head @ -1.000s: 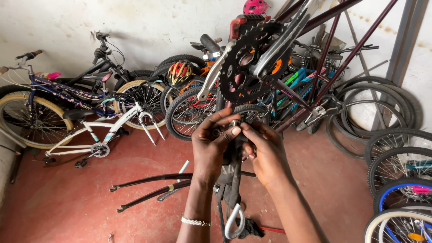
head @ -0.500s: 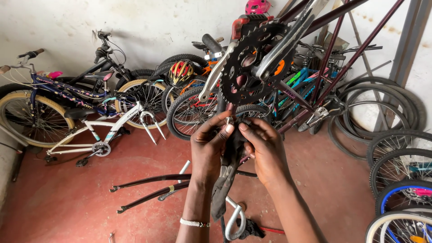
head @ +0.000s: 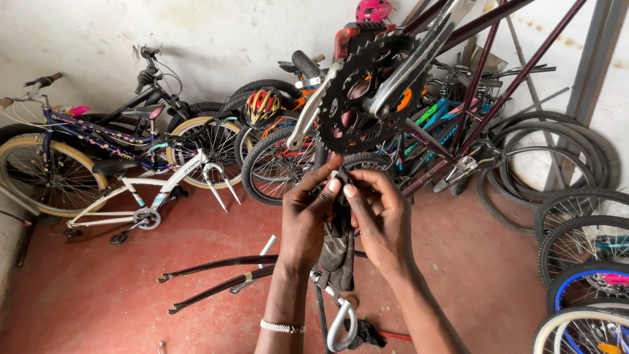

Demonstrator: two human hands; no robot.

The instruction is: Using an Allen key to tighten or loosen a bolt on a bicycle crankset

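Hands meet just below a black chainring (head: 367,92) on an upturned bicycle frame (head: 485,85). The left hand (head: 308,216) and right hand (head: 380,216) pinch a small pale part (head: 336,177) at the top of a dark cloth (head: 337,252), fingers narrowed on it. Fitting appears under way; the next move likely calls for fine fingertip alignment. The cloth hangs lengthwise, twelve to six o'clock, above the red floor (head: 98,295).

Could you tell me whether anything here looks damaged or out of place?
Yes: a white frame lies on the floor without wheels, and a bare fork lies loose nearby. Both hands pinch a small part under the chainring.
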